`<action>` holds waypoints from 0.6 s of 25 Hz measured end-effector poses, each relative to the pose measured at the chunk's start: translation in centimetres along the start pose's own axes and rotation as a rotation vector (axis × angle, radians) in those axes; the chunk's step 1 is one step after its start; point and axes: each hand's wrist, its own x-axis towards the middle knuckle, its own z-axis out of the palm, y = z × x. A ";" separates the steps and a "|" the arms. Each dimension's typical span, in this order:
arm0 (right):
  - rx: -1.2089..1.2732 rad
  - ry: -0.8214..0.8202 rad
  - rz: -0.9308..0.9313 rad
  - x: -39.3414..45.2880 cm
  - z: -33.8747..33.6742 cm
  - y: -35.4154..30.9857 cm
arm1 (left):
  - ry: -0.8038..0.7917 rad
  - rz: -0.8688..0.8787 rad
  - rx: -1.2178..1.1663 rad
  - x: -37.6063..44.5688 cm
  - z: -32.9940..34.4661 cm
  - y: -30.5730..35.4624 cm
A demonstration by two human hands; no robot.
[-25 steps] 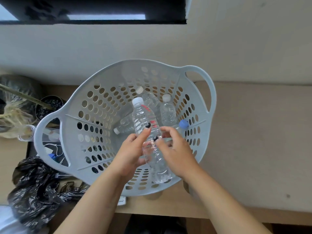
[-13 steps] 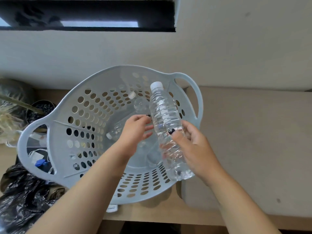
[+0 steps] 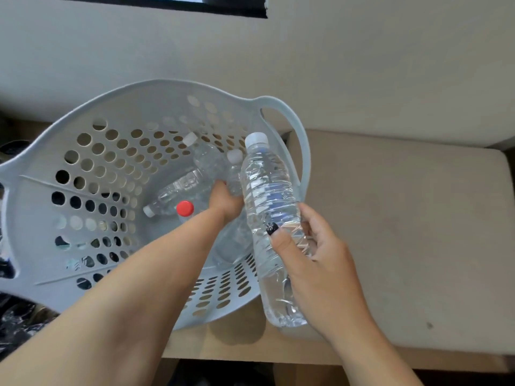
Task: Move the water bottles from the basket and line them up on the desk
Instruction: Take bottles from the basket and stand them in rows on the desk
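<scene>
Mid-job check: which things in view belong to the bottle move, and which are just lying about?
Job: held bottle in right hand; left hand reaching into basket; red-capped bottle; other bottles; desk.

Lying about: black plastic bag.

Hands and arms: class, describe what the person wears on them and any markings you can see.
Both forearms are bare, no sleeves, watch or bracelets in view. The right hand has a black-painted thumbnail with a small pale pattern. The left hand shows no rings; its nails are hidden.

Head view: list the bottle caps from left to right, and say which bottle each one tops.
White cap on a lying bottle, red cap, white cap on a leaning bottle, white cap, then the cap of the bottle in the right hand.
</scene>
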 end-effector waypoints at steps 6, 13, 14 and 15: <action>-0.022 -0.019 0.022 0.0 -0.1 -1.3 | 0.215 0.126 0.092 -8.3 -3.3 2.8; 0.048 0.075 0.102 -2.7 0.0 -5.4 | 0.251 0.351 -0.166 -16.8 -10.1 10.0; 0.048 0.078 0.096 -3.3 0.0 -6.5 | 0.229 0.384 -0.209 -18.1 -10.8 10.9; 0.046 0.080 0.082 -4.0 -0.1 -7.6 | 0.203 0.405 -0.257 -19.5 -11.5 12.0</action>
